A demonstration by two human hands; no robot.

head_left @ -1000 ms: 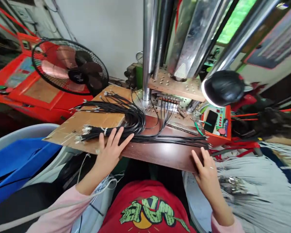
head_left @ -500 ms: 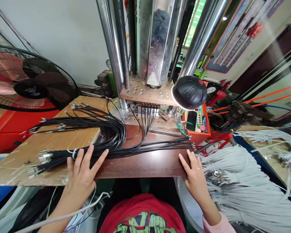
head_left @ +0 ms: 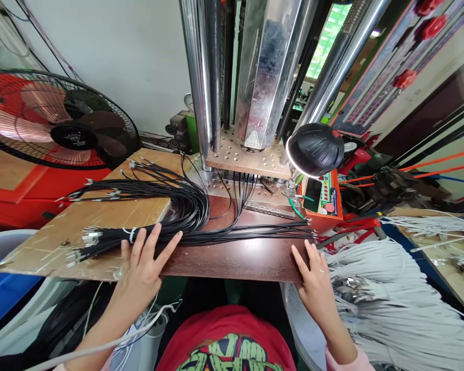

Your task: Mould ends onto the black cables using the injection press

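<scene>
My left hand (head_left: 141, 270) lies with spread fingers at the front of the table, its fingertips touching a bundle of black cables (head_left: 112, 239) bound with a white tie (head_left: 132, 235). My right hand (head_left: 315, 278) rests flat, fingers apart, on the right end of the brown tabletop (head_left: 224, 263), holding nothing. Just beyond it are the metal ends of long black cables (head_left: 251, 232). Several of these cables run back under the perforated plate (head_left: 247, 158) of a press, where their far ends are hidden. More black cables (head_left: 158, 190) curve over the brown board (head_left: 42, 252) at left.
A black lamp (head_left: 315, 149) hangs beside the press, above an orange control box (head_left: 334, 193). A green-handled tool (head_left: 296, 207) lies near the press base. A large fan (head_left: 75, 136) stands at left. White cables (head_left: 402, 304) are heaped at right, and a white bin (head_left: 299, 314) is below.
The press plate sits lower over the cable ends, which are now more hidden. The view has shifted slightly left. Both hands stay in nearly the same places on the cables and table.
</scene>
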